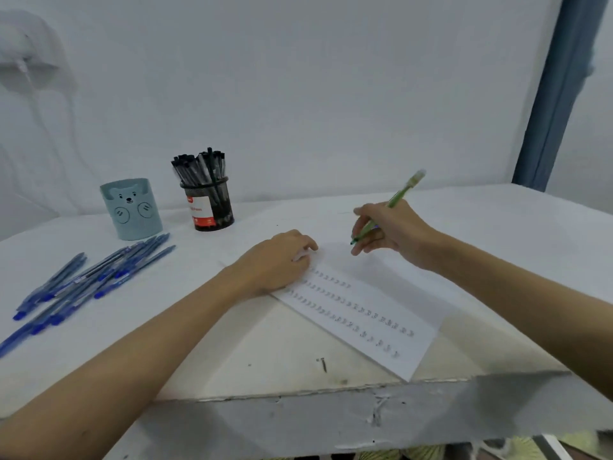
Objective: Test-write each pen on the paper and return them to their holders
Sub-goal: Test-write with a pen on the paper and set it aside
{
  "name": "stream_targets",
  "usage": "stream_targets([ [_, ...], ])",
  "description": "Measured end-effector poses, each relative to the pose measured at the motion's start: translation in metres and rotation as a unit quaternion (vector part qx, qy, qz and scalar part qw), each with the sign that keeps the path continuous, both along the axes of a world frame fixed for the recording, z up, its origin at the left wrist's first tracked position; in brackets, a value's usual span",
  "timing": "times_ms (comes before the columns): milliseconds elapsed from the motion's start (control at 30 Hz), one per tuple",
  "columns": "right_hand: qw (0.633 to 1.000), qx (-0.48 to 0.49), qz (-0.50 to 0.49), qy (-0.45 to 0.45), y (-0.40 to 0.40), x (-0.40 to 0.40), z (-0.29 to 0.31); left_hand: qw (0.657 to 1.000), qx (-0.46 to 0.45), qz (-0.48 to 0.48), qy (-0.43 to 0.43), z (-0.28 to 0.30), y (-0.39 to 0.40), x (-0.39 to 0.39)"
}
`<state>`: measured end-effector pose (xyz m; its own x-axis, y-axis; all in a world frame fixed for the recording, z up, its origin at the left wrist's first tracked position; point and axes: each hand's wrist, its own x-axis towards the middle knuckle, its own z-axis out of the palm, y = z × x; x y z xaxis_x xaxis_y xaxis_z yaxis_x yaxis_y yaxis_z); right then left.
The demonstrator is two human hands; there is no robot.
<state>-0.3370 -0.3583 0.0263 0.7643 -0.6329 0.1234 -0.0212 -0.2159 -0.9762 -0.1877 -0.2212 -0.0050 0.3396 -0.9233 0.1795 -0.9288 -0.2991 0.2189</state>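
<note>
Right fingers (360, 232) around green pen (394, 202), tip just above paper (374, 313)

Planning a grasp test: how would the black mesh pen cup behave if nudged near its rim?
The black mesh pen cup is packed with black pens standing well above the rim, so probably top-heavy and apt to tip. Its narrow base on the smooth table might slide instead.

Both forearms are bare to the frame edge. The left hand (278, 260) and right hand (391, 232) are ungloved.
</note>
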Motion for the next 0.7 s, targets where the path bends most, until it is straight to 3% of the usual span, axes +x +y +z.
stream_targets([
  [100,0.998,-0.05,0.01,0.022,0.003,0.001,-0.016,1.0,-0.018,-0.015,-0.002,-0.003,-0.009,0.002],
  [300,0.997,-0.041,0.062,0.003,0.018,0.011,-0.029,0.996,-0.056,-0.042,0.06,-0.019,-0.01,0.01],
  [700,0.991,-0.134,0.027,0.015,0.026,0.01,-0.035,0.994,-0.066,-0.038,0.076,-0.022,-0.013,0.008],
])
